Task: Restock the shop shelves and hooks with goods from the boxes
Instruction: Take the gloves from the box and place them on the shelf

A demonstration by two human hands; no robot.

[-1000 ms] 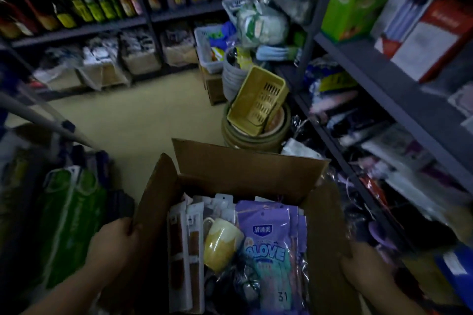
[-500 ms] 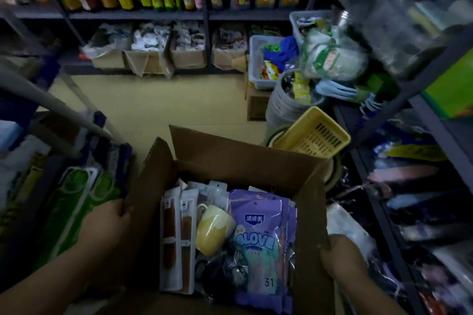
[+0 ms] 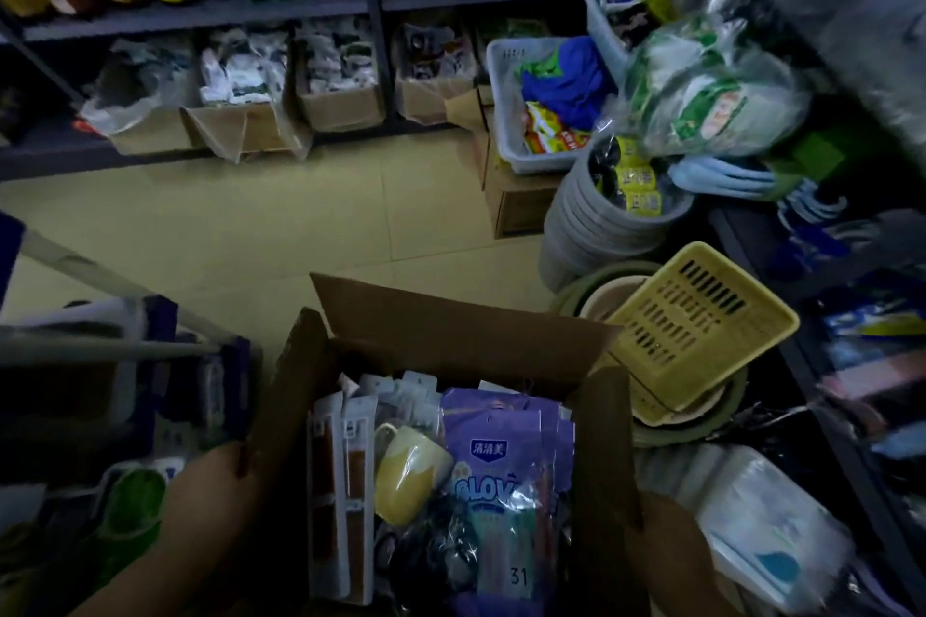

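An open cardboard box [image 3: 451, 326] sits low in the middle of the view, carried between my hands. Inside lie purple glove packs [image 3: 501, 456], a yellow and white mug [image 3: 408, 476], white carded packs with brown strips [image 3: 343, 491] and dark wrapped items. My left hand [image 3: 210, 491] grips the box's left flap and wall. My right hand [image 3: 666, 531] holds the box's right wall, its fingers hidden behind the cardboard.
A yellow slotted basket [image 3: 701, 336] leans on stacked basins just right of the box. Grey basins [image 3: 616, 226] and white baskets [image 3: 506, 115] crowd the far right. Bottle shelves [image 3: 200, 10] and floor boxes [image 3: 340, 105] line the back. Tiled floor [image 3: 250, 226] lies ahead.
The view has swung left and forward along the aisle; the back shelves and basins look nearer. Both hands keep the same hold on the box.
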